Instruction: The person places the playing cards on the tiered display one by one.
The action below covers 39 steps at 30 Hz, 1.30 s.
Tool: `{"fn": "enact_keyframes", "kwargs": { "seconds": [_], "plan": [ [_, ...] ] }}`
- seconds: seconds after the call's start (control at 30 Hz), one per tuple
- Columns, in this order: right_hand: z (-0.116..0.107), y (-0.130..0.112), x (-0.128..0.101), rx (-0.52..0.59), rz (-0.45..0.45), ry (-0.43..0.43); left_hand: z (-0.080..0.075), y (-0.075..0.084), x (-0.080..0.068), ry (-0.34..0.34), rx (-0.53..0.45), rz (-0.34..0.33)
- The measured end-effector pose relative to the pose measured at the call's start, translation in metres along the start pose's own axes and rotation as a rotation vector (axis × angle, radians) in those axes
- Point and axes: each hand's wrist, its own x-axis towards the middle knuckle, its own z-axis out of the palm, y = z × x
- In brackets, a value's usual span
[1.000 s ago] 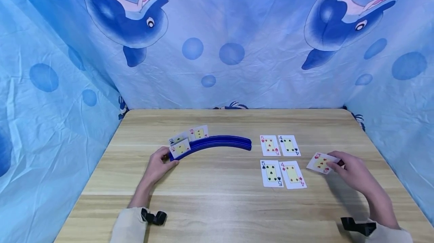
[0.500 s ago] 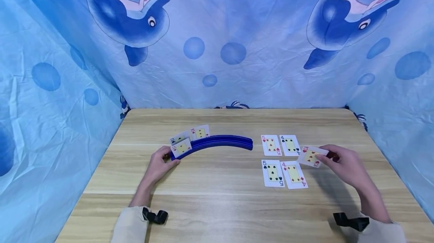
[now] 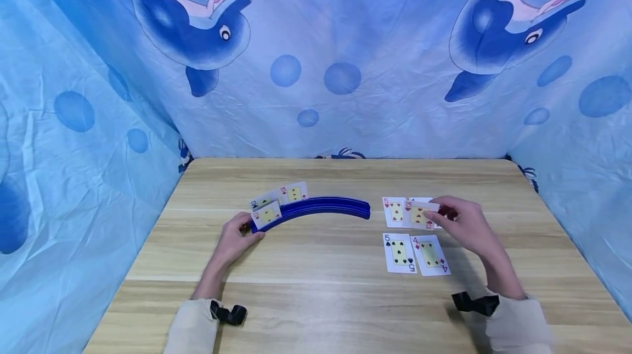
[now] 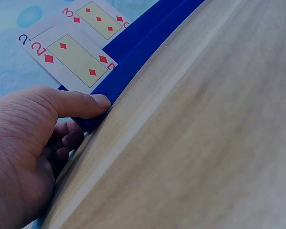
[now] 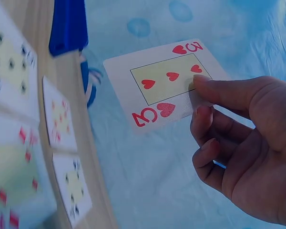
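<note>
The right hand point(image 3: 466, 225), its grip pinching the three-of-hearts playing card point(image 3: 421, 214), has carried it leftward toward the curved blue card holder point(image 3: 316, 208), whose end the left hand point(image 3: 236, 239) steadies on the wooden counter point(image 3: 316, 299).

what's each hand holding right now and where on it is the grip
The right hand pinches the 3 of hearts at one short end, thumb on its face. The left hand grips the left end of the blue card holder, thumb against its front edge.

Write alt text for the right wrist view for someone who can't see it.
The right hand pinches a three of hearts face up above the table. Other cards lie face up at left, and one end of a blue card rack shows at the top.
</note>
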Motion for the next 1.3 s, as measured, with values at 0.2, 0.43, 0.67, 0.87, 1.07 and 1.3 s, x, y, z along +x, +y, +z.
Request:
{"fn": "enact_keyframes", "kwargs": {
  "seconds": [0.2,0.43,0.67,0.87,1.07,1.3],
  "plan": [
    [0.018,-0.013,0.018,0.054,-0.027,-0.019,0.001,0.000,0.000,-0.001,0.008,-0.007],
    [0.042,-0.031,0.040,0.150,-0.073,-0.057,0.000,0.000,0.000,0.004,0.009,-0.018],
    [0.063,-0.050,0.054,0.238,-0.055,-0.095,0.001,-0.001,-0.001,0.001,0.008,-0.010],
    [0.079,-0.063,0.063,0.297,-0.035,-0.112,0.002,-0.001,-0.001,0.006,0.001,-0.014],
    [0.093,-0.075,0.072,0.324,-0.042,-0.101,0.002,-0.001,-0.001,0.004,-0.002,-0.006],
    [0.111,-0.085,0.080,0.365,-0.046,-0.098,0.002,0.000,-0.001,0.004,-0.001,-0.016]
  ]
}}
